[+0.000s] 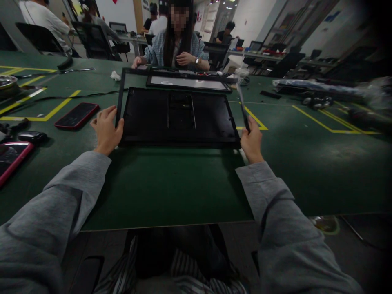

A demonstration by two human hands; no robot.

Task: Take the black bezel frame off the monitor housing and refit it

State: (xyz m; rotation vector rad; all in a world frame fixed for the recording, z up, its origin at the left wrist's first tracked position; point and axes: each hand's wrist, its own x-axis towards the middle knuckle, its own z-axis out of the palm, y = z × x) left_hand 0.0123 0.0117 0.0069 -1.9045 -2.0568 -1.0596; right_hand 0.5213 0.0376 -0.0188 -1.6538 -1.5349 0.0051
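A thin black monitor bezel (pixel 120 96) is held tilted up above the table, one side in each hand. My left hand (pixel 108 130) pinches its left side between thumb and fingers. On the opposite side, my right hand (pixel 251 141) is closed round the bezel's right edge. Through the open middle of the bezel I see a black monitor back cover (pixel 147 110), with a recessed slot at its centre. Whether the bezel's lower edge touches the cover I cannot tell. Beyond them lies a flat display panel (pixel 190 83) with a pale surface.
A green table (pixel 171 183) carries yellow tape outlines. Left of me lie a red-edged phone (pixel 77 115), a pink-cased phone (pixel 14 159) and a black mouse-like object (pixel 32 136). Plastic-wrapped parts (pixel 312 86) lie at right. Across the table sits a person (pixel 156 49), hands near the panel.
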